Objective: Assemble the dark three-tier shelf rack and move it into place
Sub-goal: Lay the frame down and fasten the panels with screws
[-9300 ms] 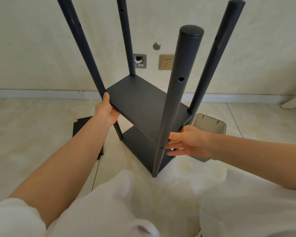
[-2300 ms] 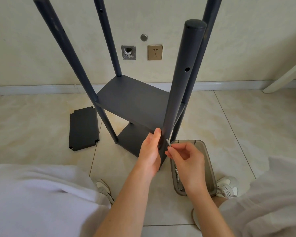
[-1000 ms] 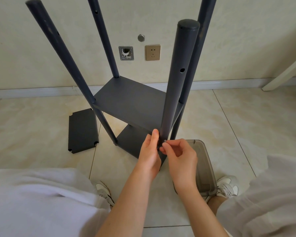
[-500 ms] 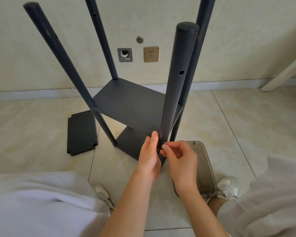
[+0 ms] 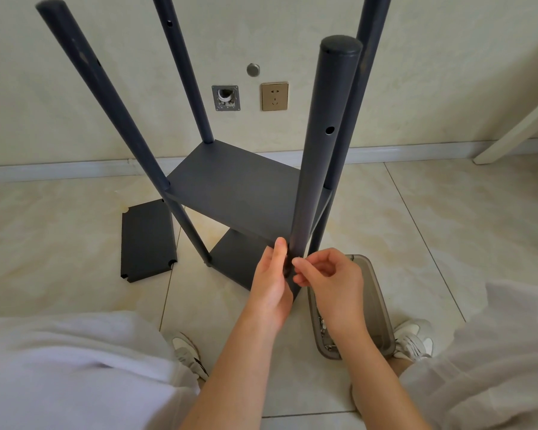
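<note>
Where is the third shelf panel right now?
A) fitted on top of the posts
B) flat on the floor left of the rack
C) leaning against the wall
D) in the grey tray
B: the loose shelf panel lies flat on the floor tiles, left of the rack.

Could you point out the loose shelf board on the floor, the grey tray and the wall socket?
loose shelf board point(image 5: 148, 242), head view, middle of its top face.
grey tray point(image 5: 374, 305), head view, its bare right side.
wall socket point(image 5: 274, 96), head view, centre of its faceplate.
</note>
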The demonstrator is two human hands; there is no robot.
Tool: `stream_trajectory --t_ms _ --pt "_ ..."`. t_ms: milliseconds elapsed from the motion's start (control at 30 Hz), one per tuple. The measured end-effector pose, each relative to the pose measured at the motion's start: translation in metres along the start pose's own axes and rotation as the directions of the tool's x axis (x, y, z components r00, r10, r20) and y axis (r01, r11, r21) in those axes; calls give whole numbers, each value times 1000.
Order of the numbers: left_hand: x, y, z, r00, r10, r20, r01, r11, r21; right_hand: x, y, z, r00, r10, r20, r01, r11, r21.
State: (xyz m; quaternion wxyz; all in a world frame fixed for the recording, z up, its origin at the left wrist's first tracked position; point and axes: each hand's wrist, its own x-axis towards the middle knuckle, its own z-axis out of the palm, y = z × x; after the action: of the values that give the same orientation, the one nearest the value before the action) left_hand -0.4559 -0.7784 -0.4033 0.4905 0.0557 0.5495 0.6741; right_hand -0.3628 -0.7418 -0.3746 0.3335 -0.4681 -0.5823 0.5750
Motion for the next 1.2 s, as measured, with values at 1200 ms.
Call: stream_trajectory --t_ms 1200 --pt "-1 7 -1 1000 6 -24 -7 999 -47 21 0 -10 990 48 135 -50 999 13"
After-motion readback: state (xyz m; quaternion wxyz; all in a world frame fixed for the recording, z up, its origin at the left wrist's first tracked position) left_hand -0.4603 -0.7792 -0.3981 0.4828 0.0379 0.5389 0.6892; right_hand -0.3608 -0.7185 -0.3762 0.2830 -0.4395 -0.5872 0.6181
